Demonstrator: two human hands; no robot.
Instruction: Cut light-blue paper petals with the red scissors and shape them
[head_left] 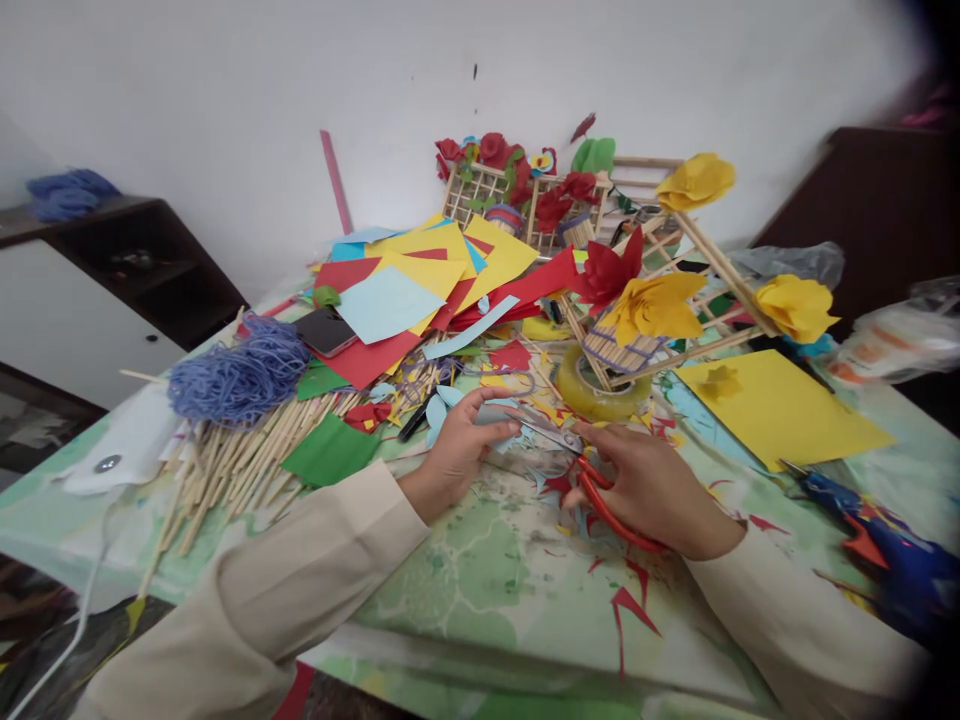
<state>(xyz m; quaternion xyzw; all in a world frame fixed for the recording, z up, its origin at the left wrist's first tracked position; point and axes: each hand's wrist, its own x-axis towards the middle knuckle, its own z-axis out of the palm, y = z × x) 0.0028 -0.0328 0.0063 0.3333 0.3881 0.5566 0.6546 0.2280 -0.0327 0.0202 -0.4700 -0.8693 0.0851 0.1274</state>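
My right hand (656, 485) grips scissors with orange handles (611, 515), their blades pointing left toward my other hand. Between the thumb and fingers of my left hand (454, 450) is a small light blue paper piece (493, 413), partly hidden by the fingers and next to the blade tips. Light blue paper petals (439, 410) lie just beyond the left hand, near a black marker (414, 422). Red, yellow and blue paper scraps (559, 485) are scattered under and around the scissors.
Blue yarn (240, 370) rests on wooden sticks (240, 465) at left, by a phone (326, 332). Coloured paper sheets (394, 300) pile up behind. A tape roll (600, 390) and stick frames (720, 260) with paper flowers stand ahead; a blue glue gun (877, 530) lies right.
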